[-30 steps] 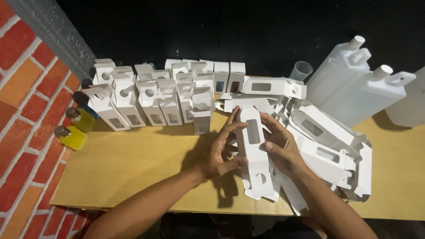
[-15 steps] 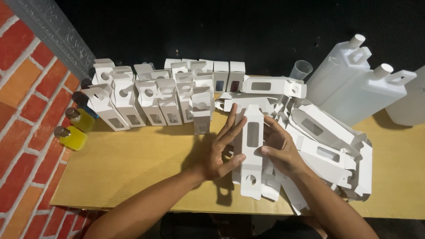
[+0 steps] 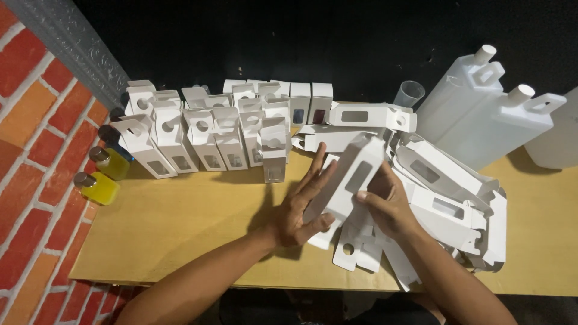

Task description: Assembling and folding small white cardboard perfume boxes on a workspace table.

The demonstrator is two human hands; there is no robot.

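Observation:
Both my hands hold one white cardboard box blank [image 3: 348,180] with a cut-out window, tilted over the middle of the wooden table [image 3: 180,229]. My left hand [image 3: 299,204] presses flat along its left side with the thumb under the lower end. My right hand [image 3: 385,201] grips its right edge. A loose heap of flat white box blanks [image 3: 448,198] lies just right of my hands. Several folded, upright white boxes [image 3: 211,129] stand in rows at the back left.
Small bottles of yellow liquid [image 3: 97,186] and blue liquid stand by the brick wall [image 3: 30,150] on the left. Large white plastic jugs [image 3: 487,108] and a clear cup [image 3: 409,93] sit at the back right. The table's front edge is near my arms.
The box blank has swung from standing nearly upright to leaning to the right, and it has puffed open. My left hand slid along its side; my right hand shifted on its edge.

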